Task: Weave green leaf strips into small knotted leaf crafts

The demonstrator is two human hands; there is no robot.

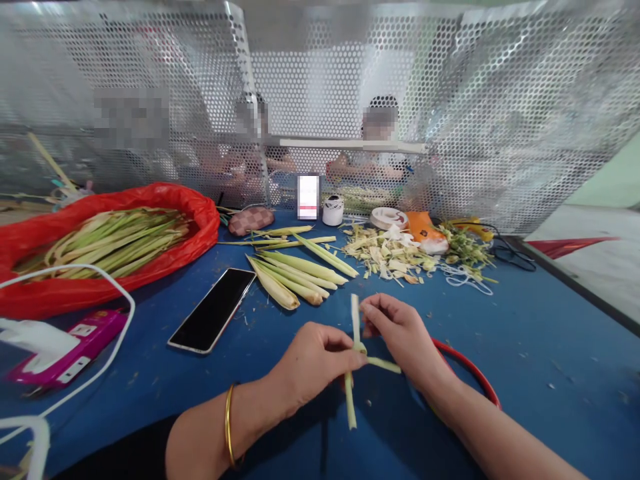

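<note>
My left hand [313, 363] pinches a pale green leaf strip [352, 393] where two strips cross, just above the blue table. My right hand [400, 333] is closed on the upper part of the upright strip, with a second strip [384, 365] running out under its palm. A gold bangle [229, 427] sits on my left wrist. Beyond my hands lies a row of folded pointed leaf pieces [295, 273].
A black phone [213, 310] lies left of the hands. A red bag [30, 293] holding long green leaves sits at far left, with a pink box [75, 343] and white cable. Leaf scraps [390, 253] are piled behind. A red ring [470, 370] lies beneath my right forearm. Other people sit behind the perforated screen [320, 87].
</note>
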